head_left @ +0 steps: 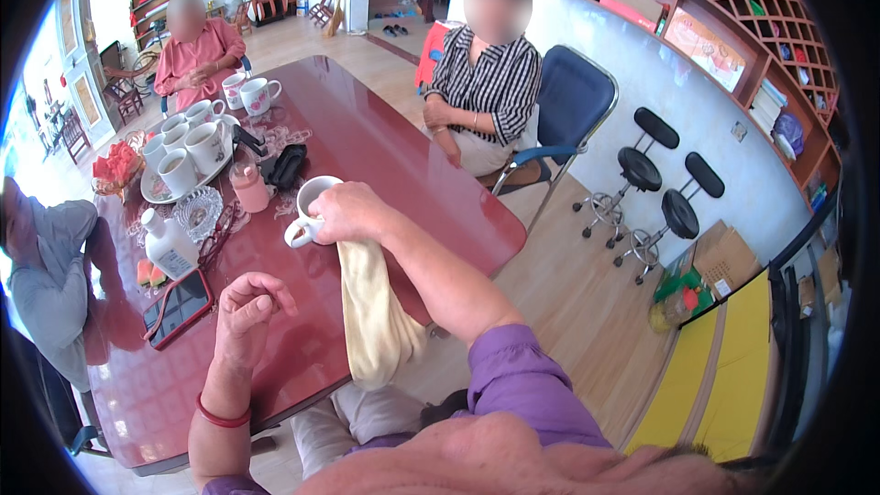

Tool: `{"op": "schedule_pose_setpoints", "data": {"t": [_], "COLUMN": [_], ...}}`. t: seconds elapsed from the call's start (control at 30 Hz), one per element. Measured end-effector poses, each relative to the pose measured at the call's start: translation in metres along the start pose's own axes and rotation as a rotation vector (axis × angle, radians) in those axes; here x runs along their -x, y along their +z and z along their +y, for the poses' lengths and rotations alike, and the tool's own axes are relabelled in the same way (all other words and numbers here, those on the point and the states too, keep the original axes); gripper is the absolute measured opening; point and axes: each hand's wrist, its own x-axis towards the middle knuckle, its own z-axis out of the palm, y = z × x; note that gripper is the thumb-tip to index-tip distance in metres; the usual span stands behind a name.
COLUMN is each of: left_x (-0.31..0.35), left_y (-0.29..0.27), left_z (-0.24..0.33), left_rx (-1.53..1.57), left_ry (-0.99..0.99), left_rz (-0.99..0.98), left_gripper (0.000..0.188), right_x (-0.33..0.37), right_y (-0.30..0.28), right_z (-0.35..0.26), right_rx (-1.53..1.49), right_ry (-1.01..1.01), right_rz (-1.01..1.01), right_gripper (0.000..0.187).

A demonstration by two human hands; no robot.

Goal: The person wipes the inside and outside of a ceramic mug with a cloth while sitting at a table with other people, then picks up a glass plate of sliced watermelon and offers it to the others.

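Note:
On the glossy red table, a white mug (301, 233) stands near the middle, its handle toward me. My right hand (350, 213) is closed at the mug's rim, with fingers reaching over or into it. From under that hand a pale yellow cloth (371, 312) hangs down past the table edge; whether part of it is inside the mug is hidden. My left hand (247, 312) hovers above the table with nothing in it, its fingers loosely bent and apart. A phone (179, 309) in a red case lies to its left.
Several white mugs crowd a tray (158, 192), with two more mugs (261, 96) beyond. A white bottle (170, 246), a glass ashtray (198, 213), a pink jar (247, 187), and eyeglasses (216, 240) are close by. People sit left, far and right of the table (385, 147).

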Motion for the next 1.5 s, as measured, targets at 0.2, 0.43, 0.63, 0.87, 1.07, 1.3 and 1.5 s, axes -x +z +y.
{"op": "schedule_pose_setpoints", "data": {"t": [0.2, 0.43, 0.63, 0.87, 1.07, 1.3, 1.5], "left_x": [0.004, 0.003, 0.006, 0.006, 0.018, 0.018, 0.020], "left_y": [-0.003, 0.000, 0.016, 0.009, 0.019, 0.026, 0.025], "left_z": [-0.001, 0.000, 0.019, 0.007, -0.003, -0.001, -0.002], "left_rx": [0.036, -0.019, -0.273, -0.387, -0.381, -0.432, -0.425], "left_ry": [-0.005, 0.033, 0.444, 0.271, -0.012, -0.027, -0.031], "left_rz": [0.037, 0.091, 0.254, 0.340, 0.160, 0.114, 0.109], "left_gripper": [0.023, 0.031, 0.051, 0.018, 0.005, 0.003, 0.004], "right_x": [0.000, 0.005, 0.002, 0.001, 0.000, 0.003, 0.001], "right_y": [0.005, 0.000, 0.003, 0.009, 0.004, 0.006, 0.006], "right_z": [-0.003, -0.008, -0.004, 0.001, -0.001, -0.001, -0.001], "right_rx": [-0.015, -0.012, 0.002, -0.017, -0.017, -0.027, -0.024], "right_ry": [-0.015, 0.004, -0.025, -0.030, -0.014, 0.008, 0.010], "right_rz": [0.046, 0.034, 0.045, 0.075, 0.032, 0.019, 0.013], "right_gripper": [0.028, 0.016, 0.025, 0.024, 0.025, 0.028, 0.028]}}
